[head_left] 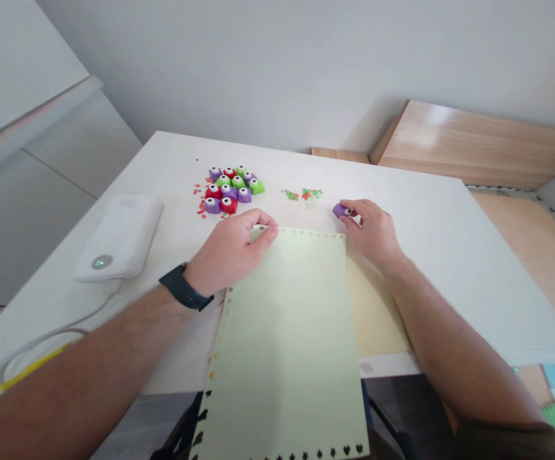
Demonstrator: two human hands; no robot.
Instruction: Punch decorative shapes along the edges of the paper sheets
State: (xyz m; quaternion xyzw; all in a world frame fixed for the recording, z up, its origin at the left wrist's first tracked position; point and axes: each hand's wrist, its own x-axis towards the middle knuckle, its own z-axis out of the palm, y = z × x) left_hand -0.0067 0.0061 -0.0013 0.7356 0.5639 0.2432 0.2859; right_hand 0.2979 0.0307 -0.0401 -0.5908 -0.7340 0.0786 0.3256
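Observation:
My left hand grips the top left corner of a sheet of pale green paper, whose edges carry a row of small punched shapes. It wears a black wristband. My right hand lies just beyond the sheet's top right corner, fingers pinched on a small purple craft punch. A partly yellow sheet of paper shows beneath the green one. Several purple, red and green craft punches stand grouped together beyond my left hand, with red paper bits scattered beside them.
Small red and green paper cut-outs lie on the white table between my hands. A white power bank with a cable sits at the left. A wooden board stands beyond the table at the right.

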